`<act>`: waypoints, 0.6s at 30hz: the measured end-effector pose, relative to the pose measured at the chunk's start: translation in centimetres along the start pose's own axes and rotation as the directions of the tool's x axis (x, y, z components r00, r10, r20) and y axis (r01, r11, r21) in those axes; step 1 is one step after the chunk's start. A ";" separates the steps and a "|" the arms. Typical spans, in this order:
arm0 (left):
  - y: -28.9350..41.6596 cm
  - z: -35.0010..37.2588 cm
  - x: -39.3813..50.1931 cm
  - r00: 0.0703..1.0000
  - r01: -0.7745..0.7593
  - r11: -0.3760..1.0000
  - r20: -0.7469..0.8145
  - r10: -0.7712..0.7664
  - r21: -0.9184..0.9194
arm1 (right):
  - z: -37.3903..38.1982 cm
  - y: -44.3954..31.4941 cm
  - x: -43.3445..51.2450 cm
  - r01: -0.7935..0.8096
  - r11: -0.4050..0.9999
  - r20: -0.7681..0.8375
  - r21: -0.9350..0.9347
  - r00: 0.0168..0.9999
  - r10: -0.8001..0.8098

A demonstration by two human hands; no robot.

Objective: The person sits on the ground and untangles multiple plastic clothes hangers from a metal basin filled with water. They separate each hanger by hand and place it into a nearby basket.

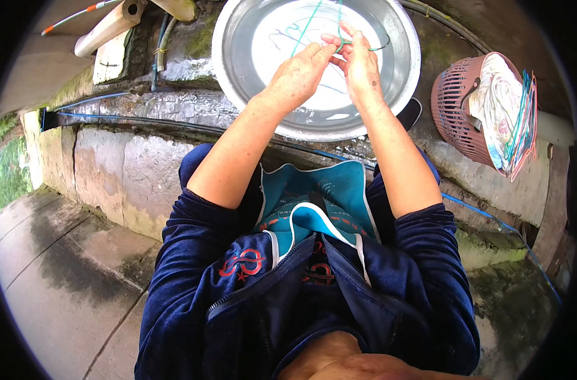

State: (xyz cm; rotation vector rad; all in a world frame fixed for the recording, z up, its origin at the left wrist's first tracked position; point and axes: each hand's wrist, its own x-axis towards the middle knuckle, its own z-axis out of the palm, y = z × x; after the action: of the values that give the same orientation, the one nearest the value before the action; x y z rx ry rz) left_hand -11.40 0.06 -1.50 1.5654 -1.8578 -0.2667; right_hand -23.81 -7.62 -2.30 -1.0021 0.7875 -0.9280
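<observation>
A green wire clothes hanger [307, 28] is held over a wide metal basin [224, 61]. My left hand [298, 78] pinches the wire near the hanger's neck between thumb and fingers. Beside it, my right hand [362, 64] grips the same neck, its fingers partly spread around the wire. The curved hook sticks out to the right of that hand. Both hands are above the basin's bright, wet-looking inside, where thin dark lines show; I cannot tell whether these are reflections or wires. The hanger's far end runs past the top edge of the picture.
On the right stands a brown plastic basket [452, 104] with pale cloth [495, 95] and several coloured wire hangers [523, 123]. A blue hose [141, 118] runs along the stone ledge. Pale poles [110, 28] lie at upper left. A teal apron [312, 178] covers my lap.
</observation>
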 end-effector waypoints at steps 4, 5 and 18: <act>-0.1 -1.4 0.3 0.985 0.110 0.986 0.115 -0.125 0.128 | -0.6 -0.7 0.7 0.056 0.998 -0.063 -0.004 0.996 -0.056; 0.0 -1.7 0.3 0.984 0.124 0.982 0.111 -0.140 0.145 | -0.7 -0.9 0.8 0.055 0.998 -0.084 -0.032 0.995 -0.058; -1.0 -2.7 -0.7 0.993 -0.051 0.982 0.112 0.031 0.183 | -2.7 -1.6 3.1 0.053 0.957 -0.206 0.284 0.979 0.007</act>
State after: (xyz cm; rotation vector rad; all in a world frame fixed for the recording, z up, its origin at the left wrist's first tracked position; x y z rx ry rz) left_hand -8.96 1.16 -0.32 1.6630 -2.0472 -0.1662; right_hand -25.33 -11.72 -2.11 -0.6681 0.7852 -1.1434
